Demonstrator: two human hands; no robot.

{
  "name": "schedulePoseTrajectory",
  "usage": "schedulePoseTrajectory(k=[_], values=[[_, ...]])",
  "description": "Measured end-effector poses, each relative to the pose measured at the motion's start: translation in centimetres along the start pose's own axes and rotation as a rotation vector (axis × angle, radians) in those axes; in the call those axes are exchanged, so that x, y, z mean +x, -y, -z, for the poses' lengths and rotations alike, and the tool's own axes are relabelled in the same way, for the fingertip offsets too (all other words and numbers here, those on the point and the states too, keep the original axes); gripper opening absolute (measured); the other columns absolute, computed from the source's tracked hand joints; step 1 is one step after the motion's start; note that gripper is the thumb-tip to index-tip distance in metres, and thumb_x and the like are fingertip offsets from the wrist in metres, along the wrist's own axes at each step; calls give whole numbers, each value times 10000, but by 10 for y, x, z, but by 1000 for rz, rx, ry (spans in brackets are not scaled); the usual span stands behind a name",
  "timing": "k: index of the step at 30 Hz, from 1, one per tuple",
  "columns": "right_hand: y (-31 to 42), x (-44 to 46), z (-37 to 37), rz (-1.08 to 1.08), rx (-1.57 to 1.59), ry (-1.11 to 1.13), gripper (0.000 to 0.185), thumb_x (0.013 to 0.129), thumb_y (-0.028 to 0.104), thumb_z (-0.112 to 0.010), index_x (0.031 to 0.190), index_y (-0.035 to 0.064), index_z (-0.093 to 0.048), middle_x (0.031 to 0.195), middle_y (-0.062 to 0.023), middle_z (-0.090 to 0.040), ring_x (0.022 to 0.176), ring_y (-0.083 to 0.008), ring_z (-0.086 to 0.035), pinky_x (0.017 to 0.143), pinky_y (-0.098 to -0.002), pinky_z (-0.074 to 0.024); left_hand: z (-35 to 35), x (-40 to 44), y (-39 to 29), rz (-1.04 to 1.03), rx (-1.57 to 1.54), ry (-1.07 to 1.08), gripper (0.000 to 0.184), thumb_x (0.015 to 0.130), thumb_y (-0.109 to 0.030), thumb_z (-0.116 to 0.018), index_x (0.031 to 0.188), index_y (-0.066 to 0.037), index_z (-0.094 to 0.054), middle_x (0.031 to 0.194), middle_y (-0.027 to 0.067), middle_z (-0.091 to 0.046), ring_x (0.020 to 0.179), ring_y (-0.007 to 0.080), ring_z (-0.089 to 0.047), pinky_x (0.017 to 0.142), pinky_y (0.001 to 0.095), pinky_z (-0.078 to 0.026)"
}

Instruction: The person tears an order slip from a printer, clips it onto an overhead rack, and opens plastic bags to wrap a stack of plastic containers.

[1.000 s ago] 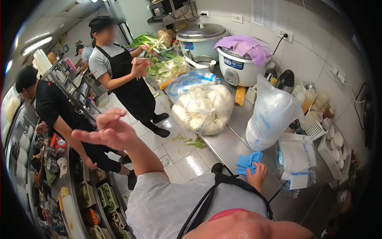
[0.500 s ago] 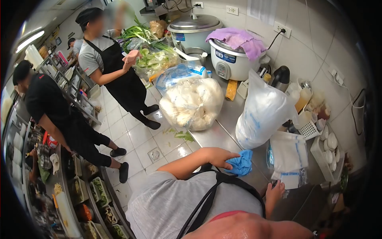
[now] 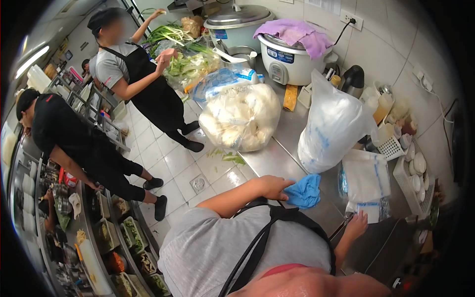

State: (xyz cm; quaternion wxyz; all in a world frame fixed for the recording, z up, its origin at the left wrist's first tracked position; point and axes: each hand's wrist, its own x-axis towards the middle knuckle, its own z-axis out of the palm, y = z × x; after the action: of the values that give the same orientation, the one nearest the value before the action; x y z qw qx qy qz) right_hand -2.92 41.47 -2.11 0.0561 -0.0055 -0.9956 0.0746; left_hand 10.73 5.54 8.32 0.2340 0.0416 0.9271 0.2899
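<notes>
My left hand (image 3: 271, 188) rests at the left edge of a crumpled blue cloth (image 3: 303, 191) on the steel table, its fingers closed on the cloth's edge. My right hand (image 3: 356, 225) is at the near table edge, fingers stretched out beside the flat clear plastic packets (image 3: 365, 210). A small dark thing lies by its thumb; I cannot tell what it is. Beyond the cloth stands a tall, full white plastic bag (image 3: 330, 131). Farther left is a tied clear bag of pale, rounded lumps (image 3: 240, 119).
A rice cooker (image 3: 289, 62) with a purple towel and a larger lidded pot (image 3: 237, 24) line the wall. Leafy greens (image 3: 190, 67) lie at the far end. Right: a white basket (image 3: 418, 185) of small white dishes. Two co-workers (image 3: 143, 74) (image 3: 74, 123) stand left.
The view has shifted, with the table's things slightly right and higher. My right hand has moved a little forward and right. The blue cloth looks more spread beside my left hand.
</notes>
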Motion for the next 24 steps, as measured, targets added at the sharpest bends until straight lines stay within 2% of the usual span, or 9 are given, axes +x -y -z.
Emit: schedulePoseTrajectory(k=[7, 9, 11, 12, 13, 14, 17, 18, 24], values=[[18, -21, 19, 127, -21, -123, 405, 735, 204, -552, 1107, 60, -481, 1196, -200, -368, 1072, -334, -388, 891, -387, -326, -4, -2, 8, 29, 40, -20, 622, 747, -375, -529, 1251, -115, -273, 1028, 189, -499, 926, 349, -493, 786, 389, -395], [33, -38, 20, 269, 154, -119, 420, 713, 195, -564, 1095, 41, -479, 1175, -217, -376, 1058, -347, -393, 887, -392, -324, -1, -7, 9, 52, 25, -57, 623, 744, -377, -535, 1246, -109, -282, 1013, 194, -504, 924, 348, -493, 781, 388, -397], [55, -59, 21, 537, 349, -197, 380, 699, 171, -558, 1050, 38, -503, 1131, -210, -409, 1021, -345, -416, 861, -394, -341, -7, -5, 12, 27, 18, -62, 630, 735, -366, -558, 1240, -96, -294, 987, 199, -513, 922, 343, -493, 774, 384, -400], [66, -64, 16, 574, 611, -123, 343, 689, 164, -552, 1005, 35, -525, 1081, -188, -448, 978, -334, -438, 839, -388, -352, -13, -6, 14, -8, 9, -124, 617, 736, -362, -557, 1224, -78, -309, 1005, 196, -511, 938, 335, -490, 788, 382, -396], [75, -70, 17, 562, 623, -59, 324, 678, 154, -559, 978, 34, -541, 1037, -158, -477, 957, -316, -450, 836, -379, -354, -17, -4, 18, -55, -6, -174, 604, 737, -358, -556, 1208, -60, -325, 1023, 193, -510, 953, 327, -488, 801, 380, -393], [79, -74, 12, 542, 690, 21, 310, 680, 141, -553, 972, 39, -545, 1021, -143, -486, 945, -304, -455, 830, -368, -359, -10, -3, 13, -30, -19, -126, 600, 736, -355, -561, 1207, -60, -335, 1029, 199, -507, 952, 325, -488, 803, 371, -393], [80, -78, 25, 489, 743, 40, 224, 697, 130, -538, 906, 51, -561, 932, -107, -511, 880, -278, -472, 769, -351, -380, -10, 6, 14, -28, -107, -47, 608, 727, -288, -594, 1218, -53, -324, 1060, 207, -492, 977, 328, -479, 811, 364, -390], [75, -77, 25, 462, 755, 60, 207, 700, 133, -539, 890, 54, -564, 907, -97, -516, 861, -272, -478, 754, -347, -384, -9, 6, 6, -15, -46, -37, 607, 727, -272, -597, 1221, -53, -321, 1065, 209, -491, 980, 332, -480, 809, 364, -392], [29, -88, 39, 279, 677, -129, 163, 717, 166, -531, 851, 81, -567, 849, -93, -530, 822, -272, -497, 710, -355, -402, -15, 20, 5, -53, -69, 98, 616, 736, -229, -580, 1229, 2, -293, 999, 261, -515, 934, 331, -521, 764, 345, -414]])
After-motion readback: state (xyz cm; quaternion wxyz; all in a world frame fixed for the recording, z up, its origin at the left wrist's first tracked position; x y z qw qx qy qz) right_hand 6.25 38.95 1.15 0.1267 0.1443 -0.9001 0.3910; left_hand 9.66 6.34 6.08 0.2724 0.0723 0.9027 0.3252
